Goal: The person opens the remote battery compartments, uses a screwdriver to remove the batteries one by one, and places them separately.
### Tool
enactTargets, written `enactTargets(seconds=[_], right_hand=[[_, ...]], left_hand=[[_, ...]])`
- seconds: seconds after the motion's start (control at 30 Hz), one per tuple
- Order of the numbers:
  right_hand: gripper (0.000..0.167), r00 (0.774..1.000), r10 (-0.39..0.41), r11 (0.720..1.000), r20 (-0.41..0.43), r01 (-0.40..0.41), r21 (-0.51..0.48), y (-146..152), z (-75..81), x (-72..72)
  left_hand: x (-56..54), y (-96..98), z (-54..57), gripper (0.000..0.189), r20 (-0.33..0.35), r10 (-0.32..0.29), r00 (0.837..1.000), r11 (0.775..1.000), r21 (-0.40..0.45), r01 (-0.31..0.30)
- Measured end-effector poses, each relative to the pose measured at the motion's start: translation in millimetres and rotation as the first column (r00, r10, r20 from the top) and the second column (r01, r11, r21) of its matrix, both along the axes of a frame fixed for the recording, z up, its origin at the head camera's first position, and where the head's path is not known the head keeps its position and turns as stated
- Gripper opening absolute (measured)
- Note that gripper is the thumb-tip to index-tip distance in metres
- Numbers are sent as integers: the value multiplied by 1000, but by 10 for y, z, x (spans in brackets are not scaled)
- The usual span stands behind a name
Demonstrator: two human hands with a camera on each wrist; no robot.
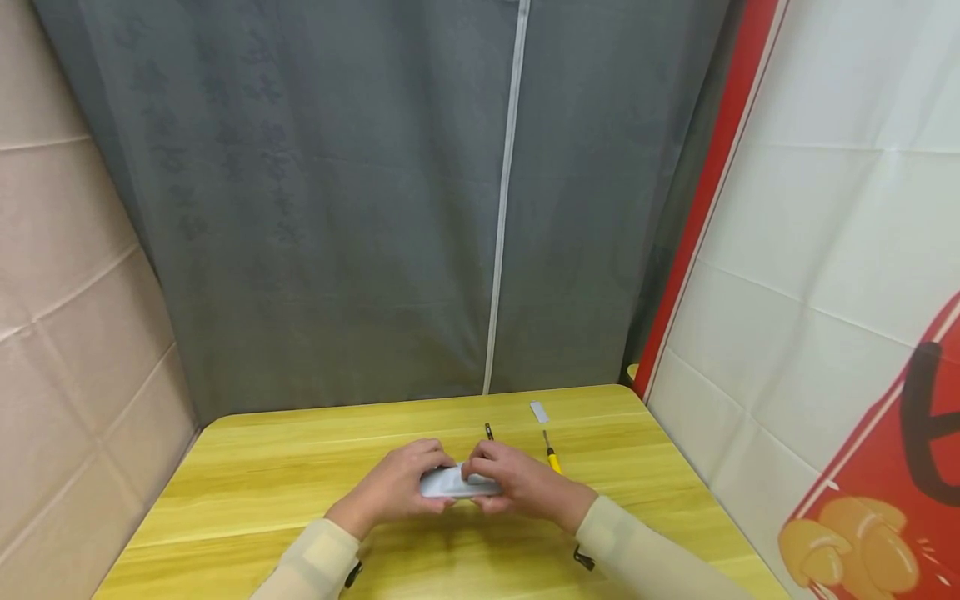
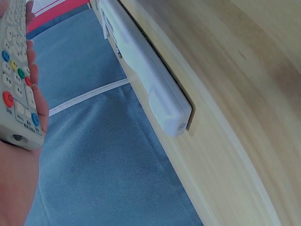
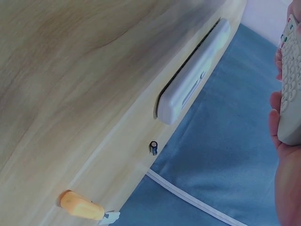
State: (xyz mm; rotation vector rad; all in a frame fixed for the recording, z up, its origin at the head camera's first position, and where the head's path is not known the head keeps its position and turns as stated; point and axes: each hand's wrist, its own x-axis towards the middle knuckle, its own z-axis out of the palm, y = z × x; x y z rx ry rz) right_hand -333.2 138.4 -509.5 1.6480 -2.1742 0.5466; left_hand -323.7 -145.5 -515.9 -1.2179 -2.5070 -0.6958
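Note:
Both hands hold a white remote control (image 1: 459, 483) over the near part of the table, one at each end. My left hand (image 1: 405, 483) grips its left end, and my right hand (image 1: 521, 482) the right, with curled fingers on top and the thumb at the near side. Colored and white buttons cover the remote's face in the left wrist view (image 2: 18, 80); the right wrist view catches its other end (image 3: 292, 89). A second long white casing (image 2: 150, 75) lies on the table in both wrist views; in the head view I cannot tell it apart behind the hands.
Just beyond the right hand lies a small dark battery (image 1: 489, 431). To its right is a yellow-handled screwdriver (image 1: 553, 457), with a small flat white piece (image 1: 539, 412) farther back. A grey curtain (image 1: 337, 208) hangs behind the wooden table (image 1: 247, 467).

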Motion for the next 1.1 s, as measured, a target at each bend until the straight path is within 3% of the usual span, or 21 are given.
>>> enactTargets(seconds=[0.13, 0.3, 0.43, 0.53, 0.7, 1.1], right_hand=[[36, 1000, -10, 1000, 22, 10, 9, 1, 14, 3], [42, 994, -79, 995, 74, 74, 61, 3, 50, 53], [44, 989, -134, 991, 62, 132, 22, -16, 61, 77], [35, 987, -154, 987, 55, 155, -27, -28, 74, 86], [22, 986, -153, 987, 60, 156, -44, -34, 107, 106], [21, 984, -176, 984, 22, 176, 2, -62, 146, 142]], left_hand=[[2, -5, 8, 39, -14, 3, 1000, 1000, 0, -3], [-6, -13, 7, 40, -14, 18, 1000, 1000, -15, -18], [-19, -6, -2, 40, -32, 16, 999, 1000, -18, -17], [-22, 3, -3, 39, -40, 12, 999, 1000, -17, -12], [-19, 2, 11, 39, -33, 17, 999, 1000, -20, -18], [-12, -8, 7, 38, -10, 30, 999, 999, -43, -31]])
